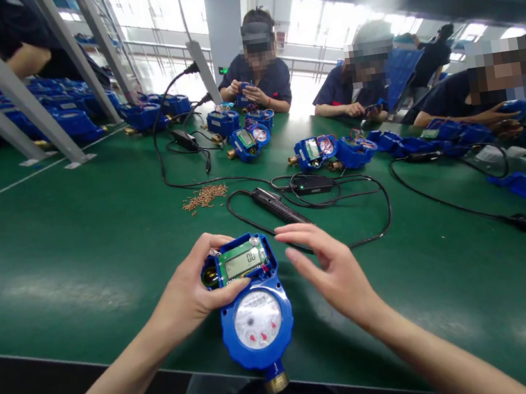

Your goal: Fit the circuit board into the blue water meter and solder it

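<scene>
**Meter held face-up at the near bench edge**

Head view. The left hand (193,293) clamps the blue plastic water meter (255,317) from its left side, with the thumb laid below the green display board (242,261). This probably steadies it with the dial and display readable. The meter sits at the near edge of the green table mat (82,259). Its long axis runs near-to-far, and the brass threaded end (276,383) points toward the person. The right hand (335,271) hovers just beside the meter, fingers apart and holding nothing.

One meter (255,301) is held and five opened meters (249,142) lie mid-table, with the blue rows (63,113) at far left too crowded to count. There are three adapters (312,183), one screwdriver (278,204) and one screw heap (205,197), and three co-workers (259,71) sit opposite
</scene>
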`<state>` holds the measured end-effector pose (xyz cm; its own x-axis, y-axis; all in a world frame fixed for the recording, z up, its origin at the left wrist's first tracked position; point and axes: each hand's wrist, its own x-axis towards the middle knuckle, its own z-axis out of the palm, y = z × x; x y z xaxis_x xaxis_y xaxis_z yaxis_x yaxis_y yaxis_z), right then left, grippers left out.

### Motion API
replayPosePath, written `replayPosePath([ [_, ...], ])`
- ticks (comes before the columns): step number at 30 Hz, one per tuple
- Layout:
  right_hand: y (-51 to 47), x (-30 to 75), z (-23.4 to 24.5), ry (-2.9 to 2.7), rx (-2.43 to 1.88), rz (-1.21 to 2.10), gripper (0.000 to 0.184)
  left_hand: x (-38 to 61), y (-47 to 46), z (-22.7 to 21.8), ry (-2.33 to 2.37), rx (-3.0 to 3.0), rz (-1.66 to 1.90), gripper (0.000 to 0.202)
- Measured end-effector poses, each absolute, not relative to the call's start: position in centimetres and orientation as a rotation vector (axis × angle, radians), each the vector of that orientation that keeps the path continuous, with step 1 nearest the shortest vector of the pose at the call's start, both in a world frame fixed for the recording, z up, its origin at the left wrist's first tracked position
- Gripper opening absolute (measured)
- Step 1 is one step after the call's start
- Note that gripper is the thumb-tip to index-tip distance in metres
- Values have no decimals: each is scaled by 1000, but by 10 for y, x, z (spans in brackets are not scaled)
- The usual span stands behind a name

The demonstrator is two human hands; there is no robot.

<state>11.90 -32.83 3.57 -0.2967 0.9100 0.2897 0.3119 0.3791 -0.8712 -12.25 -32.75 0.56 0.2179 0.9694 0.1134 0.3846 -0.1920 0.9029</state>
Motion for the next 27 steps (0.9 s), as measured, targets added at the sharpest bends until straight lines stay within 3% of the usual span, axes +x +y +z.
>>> replayPosePath([
  [4, -361, 109, 15, -2024, -1057, 705, 48, -120, -328, 7, 1263, 1710, 954, 44],
  [7, -367, 106, 4, -2078, -1086, 702, 56, -120, -328, 7, 1257, 1713, 944, 46],
  [15, -350, 109, 7, -2082, -1081, 672, 43, -120, -324, 9, 1348, 1814, 868, 46],
  [22, -345, 111, 12, -2261, -1024, 434, 43, -120, -329, 16, 1462, 1833, 752, 43],
  [27, -343, 109, 3, -2119, -948, 514, 39, -125, -333, 10, 1471, 1830, 721, 45],
])
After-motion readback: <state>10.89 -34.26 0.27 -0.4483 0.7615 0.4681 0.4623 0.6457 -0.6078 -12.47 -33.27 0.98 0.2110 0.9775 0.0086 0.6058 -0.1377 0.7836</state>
